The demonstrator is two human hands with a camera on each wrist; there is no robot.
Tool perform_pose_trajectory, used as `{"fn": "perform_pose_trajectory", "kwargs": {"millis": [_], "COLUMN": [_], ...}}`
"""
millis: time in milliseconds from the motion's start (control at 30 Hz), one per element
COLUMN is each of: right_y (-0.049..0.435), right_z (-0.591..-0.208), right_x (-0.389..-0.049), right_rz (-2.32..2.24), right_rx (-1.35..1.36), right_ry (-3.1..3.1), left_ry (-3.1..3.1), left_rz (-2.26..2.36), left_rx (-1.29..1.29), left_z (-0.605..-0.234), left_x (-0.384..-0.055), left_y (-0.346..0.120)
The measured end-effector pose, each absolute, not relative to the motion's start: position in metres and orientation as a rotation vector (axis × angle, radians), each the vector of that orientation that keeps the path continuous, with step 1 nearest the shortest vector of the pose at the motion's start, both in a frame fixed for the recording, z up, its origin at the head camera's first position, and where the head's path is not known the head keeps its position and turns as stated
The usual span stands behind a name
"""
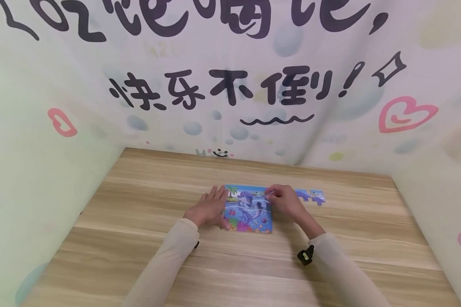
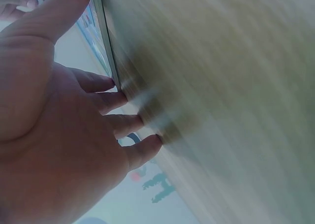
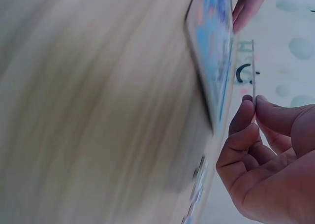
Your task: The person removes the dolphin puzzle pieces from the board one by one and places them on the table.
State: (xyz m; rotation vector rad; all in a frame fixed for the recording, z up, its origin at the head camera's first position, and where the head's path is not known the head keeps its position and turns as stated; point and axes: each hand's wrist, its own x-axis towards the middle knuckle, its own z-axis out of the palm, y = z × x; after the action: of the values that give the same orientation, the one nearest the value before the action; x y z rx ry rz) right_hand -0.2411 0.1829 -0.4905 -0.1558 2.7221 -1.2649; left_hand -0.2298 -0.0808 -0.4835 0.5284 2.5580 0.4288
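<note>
One puzzle board (image 1: pixel 249 213) flat on desk (image 1: pixel 138 204); left hand (image 1: pixel 209 209) resting flat, fingers straight, at its left edge; right hand (image 1: pixel 286 202) pinching a puzzle piece (image 3: pixel 253 71) above it.

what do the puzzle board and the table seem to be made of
Puzzle board: probably printed cardboard or thin wood, with a smooth colourful face; the right wrist view shows a thin flat edge. Table: wood or wood-look laminate, matte, with pale plank grain. The piece the right hand pinches looks equally thin.
</note>
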Motion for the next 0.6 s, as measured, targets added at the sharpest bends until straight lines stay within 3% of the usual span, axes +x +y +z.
{"fn": "perform_pose_trajectory", "kwargs": {"millis": [600], "right_y": [0.244], "right_z": [-0.492], "right_x": [-0.235], "right_rz": [-1.223], "right_rx": [-0.133], "right_ry": [2.749], "left_ry": [2.544], "left_rz": [0.437], "left_rx": [0.533], "left_z": [-0.486], "left_x": [-0.231], "left_y": [-0.08]}}
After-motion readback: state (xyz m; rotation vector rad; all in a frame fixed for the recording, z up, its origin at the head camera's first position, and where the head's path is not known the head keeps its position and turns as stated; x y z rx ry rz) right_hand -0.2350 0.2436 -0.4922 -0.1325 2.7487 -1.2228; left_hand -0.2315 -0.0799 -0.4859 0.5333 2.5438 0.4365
